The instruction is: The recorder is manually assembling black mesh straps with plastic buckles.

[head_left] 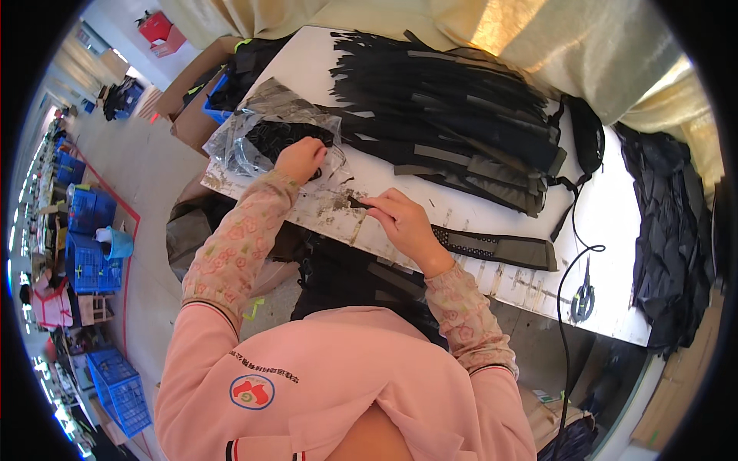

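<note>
My right hand (403, 224) pinches a narrow black end that sticks out to the left of the fingertips. It appears to belong to the black strap (503, 250) with a mesh section, which lies flat along the table's near side and passes under this hand. My left hand (301, 159) is at the mouth of a clear plastic bag (231, 142), its fingers curled together. Small black pieces (280, 138) fill the bag. A bit of black shows just below the left fingers, but what they grip is too hidden to tell.
A thick layer of black straps (461, 115) covers the far part of the white table (615, 230). Scissors (583, 300) and a black cord lie at the right. Black fabric (669, 238) hangs over the right end. A cardboard box (204, 107) stands at the far left.
</note>
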